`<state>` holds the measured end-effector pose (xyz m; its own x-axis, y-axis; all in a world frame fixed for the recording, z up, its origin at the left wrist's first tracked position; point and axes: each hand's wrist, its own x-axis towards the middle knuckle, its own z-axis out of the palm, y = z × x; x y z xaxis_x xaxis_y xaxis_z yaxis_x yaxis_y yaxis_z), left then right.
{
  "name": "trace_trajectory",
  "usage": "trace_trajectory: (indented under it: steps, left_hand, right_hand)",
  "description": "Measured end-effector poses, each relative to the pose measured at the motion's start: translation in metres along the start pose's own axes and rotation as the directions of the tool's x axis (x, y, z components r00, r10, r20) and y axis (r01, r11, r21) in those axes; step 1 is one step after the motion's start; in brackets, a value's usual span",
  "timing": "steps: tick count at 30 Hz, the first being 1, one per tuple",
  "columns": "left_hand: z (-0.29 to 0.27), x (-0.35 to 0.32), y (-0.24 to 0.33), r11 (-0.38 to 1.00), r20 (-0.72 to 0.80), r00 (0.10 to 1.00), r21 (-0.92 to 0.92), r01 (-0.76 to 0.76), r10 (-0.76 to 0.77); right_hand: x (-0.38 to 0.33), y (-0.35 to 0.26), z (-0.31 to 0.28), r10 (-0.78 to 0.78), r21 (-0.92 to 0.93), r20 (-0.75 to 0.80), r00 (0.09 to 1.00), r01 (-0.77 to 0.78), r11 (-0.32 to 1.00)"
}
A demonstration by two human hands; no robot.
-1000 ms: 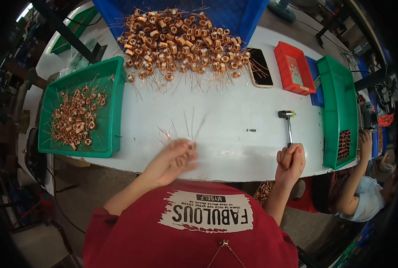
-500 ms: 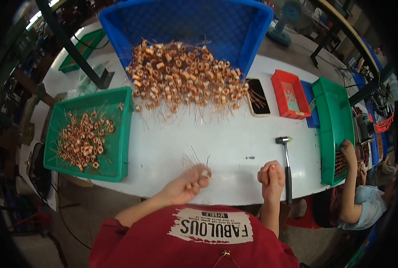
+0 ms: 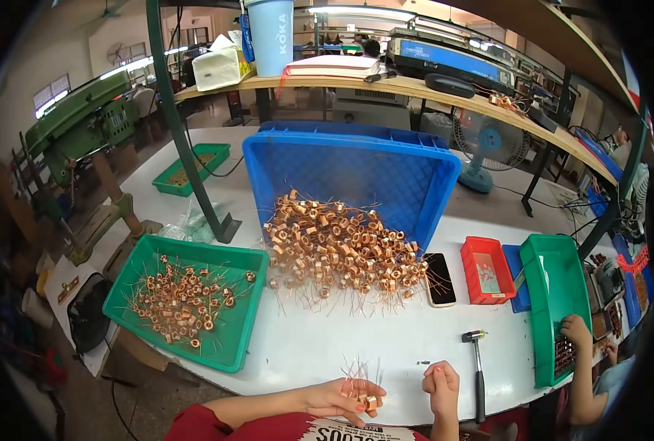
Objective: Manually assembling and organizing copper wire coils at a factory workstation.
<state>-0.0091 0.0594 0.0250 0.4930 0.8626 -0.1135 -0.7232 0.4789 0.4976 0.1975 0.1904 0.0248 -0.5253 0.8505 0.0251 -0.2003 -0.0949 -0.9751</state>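
Note:
My left hand (image 3: 340,398) is closed around a few small copper coils (image 3: 372,403) at the table's near edge, their thin wire ends sticking up. Beside it, my right hand (image 3: 442,387) is curled into a fist with the thumb against the fingers; whatever it may hold is hidden. A large heap of copper coils (image 3: 342,242) spills from a tipped blue crate (image 3: 353,165) onto the white table (image 3: 305,349). More such coils lie in a green tray (image 3: 246,339) on the left. A hammer (image 3: 478,375) with a dark handle lies just right of my right hand.
A phone (image 3: 439,280), a red bin (image 3: 486,270) and a long green tray (image 3: 547,294) stand on the right. A co-worker's hand (image 3: 577,331) reaches into that tray. A metal post (image 3: 187,125) carries a wooden shelf (image 3: 408,87) above the back. A fan (image 3: 489,143) stands behind.
The view has tilted upward, so the shelf now shows and the table sits lower in the picture. My left hand has turned, still with coils in it; my right hand stays closed.

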Motion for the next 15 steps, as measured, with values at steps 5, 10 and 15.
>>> trace_trajectory:
  steps: [5,10,15]
  left_hand:
    - [-0.008,0.011,-0.002,0.959,-0.042,0.984,0.219,0.178,-0.173]
    - [-0.018,0.02,-0.009,0.681,-0.029,0.991,0.729,-0.069,0.131]
    - [-0.03,0.03,-0.017,-0.241,0.237,0.779,0.964,-0.113,0.58]
  right_hand:
    - [0.003,-0.001,0.001,0.015,-0.009,0.021,1.0,-0.015,1.0]
    - [-0.001,-0.005,0.0,0.039,-0.065,0.019,0.999,-0.037,0.997]
    - [0.0,-0.007,0.002,0.059,-0.084,0.026,0.998,-0.057,0.995]
